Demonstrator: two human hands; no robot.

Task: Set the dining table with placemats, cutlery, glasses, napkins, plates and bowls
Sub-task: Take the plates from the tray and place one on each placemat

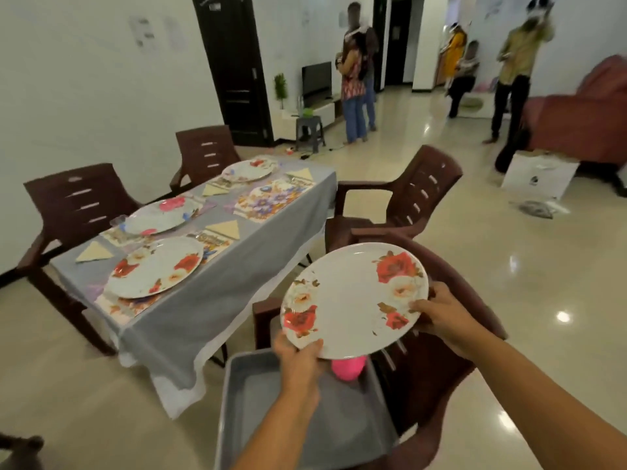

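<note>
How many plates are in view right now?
4: one held by the left hand and right hand, three on the table: near, middle, far. Held plate.

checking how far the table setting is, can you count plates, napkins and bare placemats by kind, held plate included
plates on table: 3
plate held by left hand and right hand: 1
napkins: 4
bare placemat: 1
total: 9

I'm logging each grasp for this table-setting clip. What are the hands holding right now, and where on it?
Both hold one floral plate by its rim: left hand at the near edge, right hand at the right edge.
</note>
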